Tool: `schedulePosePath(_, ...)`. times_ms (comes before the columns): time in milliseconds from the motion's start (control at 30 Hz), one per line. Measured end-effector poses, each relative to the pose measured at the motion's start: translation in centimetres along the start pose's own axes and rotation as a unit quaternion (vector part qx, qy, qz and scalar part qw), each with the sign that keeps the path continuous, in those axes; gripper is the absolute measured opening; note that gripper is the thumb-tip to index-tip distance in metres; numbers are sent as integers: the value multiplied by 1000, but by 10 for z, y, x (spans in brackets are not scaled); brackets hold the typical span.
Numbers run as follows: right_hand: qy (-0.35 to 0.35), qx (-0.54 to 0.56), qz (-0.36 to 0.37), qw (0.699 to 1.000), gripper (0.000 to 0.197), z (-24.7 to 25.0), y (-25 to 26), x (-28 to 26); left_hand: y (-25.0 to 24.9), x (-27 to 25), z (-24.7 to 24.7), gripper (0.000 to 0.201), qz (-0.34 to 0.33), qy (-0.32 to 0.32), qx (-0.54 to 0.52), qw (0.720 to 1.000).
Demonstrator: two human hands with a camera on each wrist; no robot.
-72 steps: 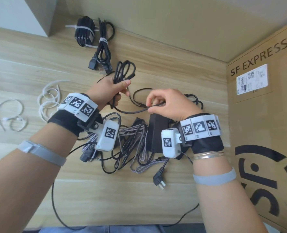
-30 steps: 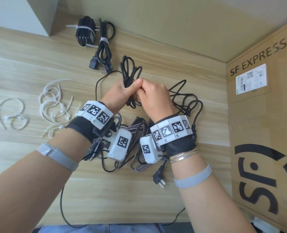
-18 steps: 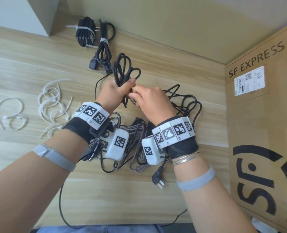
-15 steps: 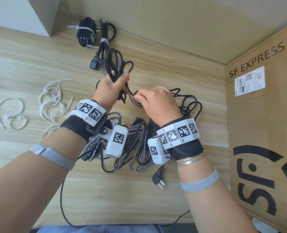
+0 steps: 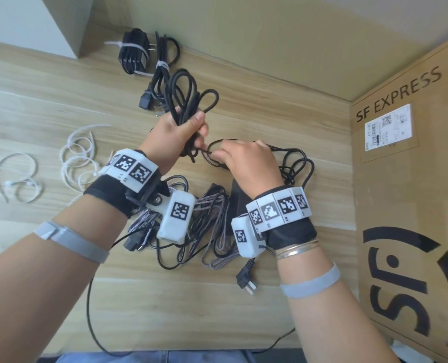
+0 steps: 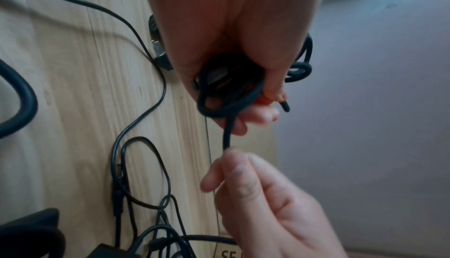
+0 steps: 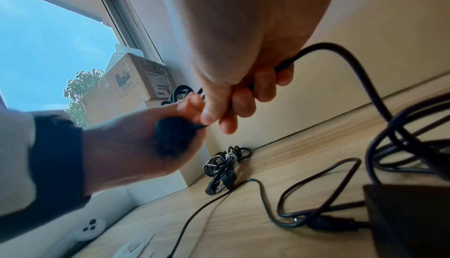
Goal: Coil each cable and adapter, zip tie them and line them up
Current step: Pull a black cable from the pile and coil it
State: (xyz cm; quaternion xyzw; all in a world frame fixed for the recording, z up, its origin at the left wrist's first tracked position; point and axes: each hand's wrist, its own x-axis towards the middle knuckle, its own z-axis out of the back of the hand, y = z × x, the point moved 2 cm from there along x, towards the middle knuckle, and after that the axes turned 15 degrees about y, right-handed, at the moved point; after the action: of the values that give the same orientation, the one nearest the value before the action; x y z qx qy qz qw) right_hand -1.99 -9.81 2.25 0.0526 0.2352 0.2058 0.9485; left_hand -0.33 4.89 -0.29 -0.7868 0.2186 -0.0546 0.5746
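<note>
My left hand (image 5: 183, 132) grips a bunch of black cable loops (image 5: 183, 95) raised above the wooden table (image 5: 34, 106); the same coil (image 6: 228, 93) shows in its fist. My right hand (image 5: 233, 161) pinches the loose run of that black cable (image 6: 227, 133) just right of the left hand, fingers curled round it (image 7: 287, 64). The run trails right into a loose tangle (image 5: 296, 163). Two tied bundles, a black adapter (image 5: 133, 55) and a power cord (image 5: 160, 74), lie at the back.
A pile of black and braided grey cables (image 5: 209, 226) with a black power brick (image 5: 237, 197) lies under my wrists. White zip ties (image 5: 78, 158) lie at the left. A large cardboard box (image 5: 411, 205) stands on the right. A plug (image 5: 246, 281) lies near the front.
The hands met at the coil a second ago as another loop went on; now the right hand has drawn back slightly right along the loose cable. The left hand lifted the coil toward the back.
</note>
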Motion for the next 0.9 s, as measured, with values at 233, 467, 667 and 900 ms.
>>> schedulePosePath(233,-31,149,14,988,20,14,-36,-7,-2,-5,20,30,86,-31,-14,996)
schedulePosePath(467,-64,190,-6,980,26,34,-22,9,1,-7,-4,24,105,48,78,990)
schedulePosePath(667,-27,155,-50,986,32,30,-13,20,1,-7,-17,18,139,62,112,982)
schedulePosePath(900,-33,226,-74,971,25,21,-18,19,10,-6,-7,25,130,27,75,988)
